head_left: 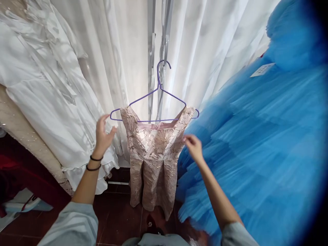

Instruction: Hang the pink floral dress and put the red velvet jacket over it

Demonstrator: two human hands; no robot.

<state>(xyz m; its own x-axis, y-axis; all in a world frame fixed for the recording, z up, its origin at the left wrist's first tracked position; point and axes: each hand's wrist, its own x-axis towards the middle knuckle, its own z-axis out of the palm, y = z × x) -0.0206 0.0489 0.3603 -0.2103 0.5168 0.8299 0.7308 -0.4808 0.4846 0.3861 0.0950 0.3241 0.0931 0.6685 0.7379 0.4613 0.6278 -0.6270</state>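
Observation:
A pale pink-gold brocade dress with wide shoulder straps hangs in front of me on a purple wire hanger. The hanger's hook is up by a grey metal stand, and its bar runs across the neckline. My left hand, with two dark bands at the wrist, is raised beside the hanger's left end. Its thumb and fingers are apart, with nothing between them; whether a fingertip touches the hanger I cannot tell. At the dress's right side, below the strap, my right hand pinches the edge of the bodice.
White dresses hang on the left, with dark red fabric below. A large blue tulle gown with a white tag fills the right. White curtains and metal uprights stand behind. The floor is dark red tile.

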